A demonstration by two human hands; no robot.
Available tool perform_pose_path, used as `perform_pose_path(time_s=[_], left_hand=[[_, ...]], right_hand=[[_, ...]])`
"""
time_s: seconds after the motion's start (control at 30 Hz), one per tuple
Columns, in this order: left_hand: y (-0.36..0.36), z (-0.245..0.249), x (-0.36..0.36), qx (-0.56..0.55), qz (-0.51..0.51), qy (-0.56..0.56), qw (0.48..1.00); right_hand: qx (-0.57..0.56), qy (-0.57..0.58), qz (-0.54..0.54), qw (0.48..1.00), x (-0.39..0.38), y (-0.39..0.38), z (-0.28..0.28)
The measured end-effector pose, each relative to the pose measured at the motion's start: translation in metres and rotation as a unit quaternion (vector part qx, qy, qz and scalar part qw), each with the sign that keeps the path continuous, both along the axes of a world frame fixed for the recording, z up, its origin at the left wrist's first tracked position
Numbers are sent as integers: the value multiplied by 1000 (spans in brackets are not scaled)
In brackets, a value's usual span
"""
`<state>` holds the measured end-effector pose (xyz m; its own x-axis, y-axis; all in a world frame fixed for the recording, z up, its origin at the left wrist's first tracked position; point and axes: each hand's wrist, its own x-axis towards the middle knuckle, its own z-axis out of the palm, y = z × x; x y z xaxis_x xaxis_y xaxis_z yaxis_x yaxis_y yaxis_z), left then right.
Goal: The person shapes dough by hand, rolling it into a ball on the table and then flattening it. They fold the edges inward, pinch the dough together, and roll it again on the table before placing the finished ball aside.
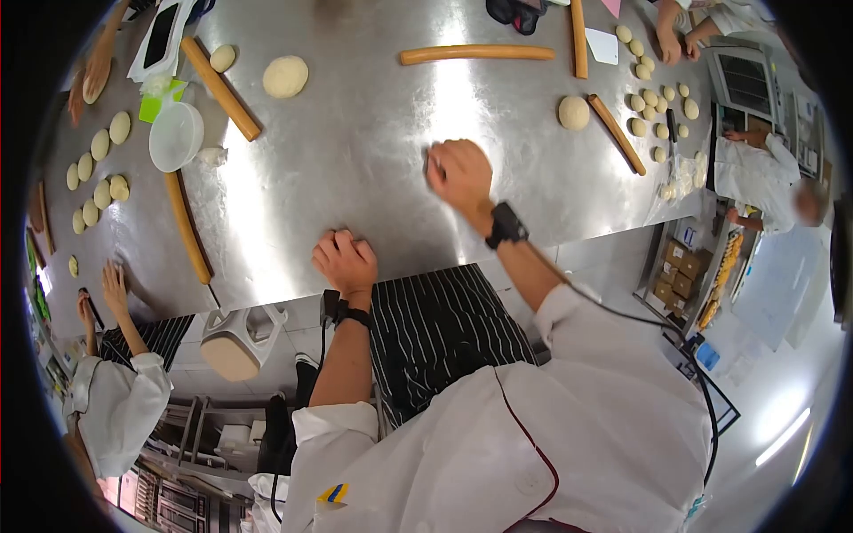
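On the steel desk (355, 160), front edge: left hand (345, 259) fisted, knuckles down. Right hand (459, 173) clenched further in; can't tell if it grips anything. Nearest dough round (573, 112): pale, smooth, domed, beside a rolling pin (616, 133).

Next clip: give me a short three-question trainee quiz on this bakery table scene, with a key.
1. True or false: the left hand is pressing a dough ball flat.
2. Which thing lies just beside the dough round on the right part of the steel table? A) a wooden rolling pin B) a metal whisk C) a glass jar
3. Fill in: both of the person's hands are closed into ___.

Key
1. False: it rests closed at the table's near edge, with no dough showing under it.
2. A, the rolling pin.
3. Fists. The right hand sits farther in on the table.
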<state>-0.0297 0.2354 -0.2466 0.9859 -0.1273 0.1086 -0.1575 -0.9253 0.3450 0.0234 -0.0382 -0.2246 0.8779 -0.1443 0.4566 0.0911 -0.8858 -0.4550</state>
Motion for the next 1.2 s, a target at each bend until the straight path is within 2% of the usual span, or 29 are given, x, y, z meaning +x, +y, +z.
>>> perform_pose_path(time_s=[0.03,0.07,0.13,0.23,0.27,0.33,0.4,0.47,0.53,0.57,0.63,0.67,0.73,0.77,0.83,0.93,1.07,1.1,1.17,1.2], left_hand=[[-1,1,-3,0,-1,5,1000],[-2,3,-3,-4,-1,11,1000],[-2,2,1,-9,-1,9,1000],[1,0,0,-4,3,18,1000],[1,1,0,-7,1,15,1000],[-2,3,-2,-12,1,17,1000],[-1,2,2,5,-7,-19,1000],[-2,4,6,6,-7,-18,1000],[-3,4,1,5,-11,-11,1000],[-3,3,2,5,-11,-15,1000],[0,1,3,8,-19,-17,1000],[0,0,2,7,-18,-16,1000],[0,0,1,6,-21,-12,1000],[0,0,0,7,-21,-13,1000],[-1,-2,2,7,-27,-18,999],[1,-1,-2,19,-27,4,999],[-1,0,0,25,-24,1,999],[0,-2,-1,23,-22,-2,999],[2,-2,-3,24,-28,-7,999],[2,-6,0,24,-29,-13,999]], right_hand=[[-5,71,-2,997,11,-18,7],[21,-18,-18,999,23,-32,9],[-2,-24,-44,999,7,-54,12],[63,7,-91,994,-59,-43,15],[96,17,-79,992,-81,-32,1],[72,2,-35,997,-83,5,7],[1,24,-11,1000,-58,19,7],[53,61,57,995,-24,7,-2],[68,125,132,981,-6,-22,21],[69,126,128,981,-13,-34,25],[222,164,128,952,-32,-51,31],[225,165,120,953,-43,-51,31],[411,59,-37,909,-68,-50,26],[411,58,-42,909,-75,-49,19],[534,24,-90,840,-77,-43,8],[575,-32,-83,813,-60,-23,-8],[494,76,-119,858,-32,-8,7],[493,71,-126,858,-38,-6,4],[353,109,-117,922,-50,-1,2],[348,98,-124,924,-57,3,-1]])
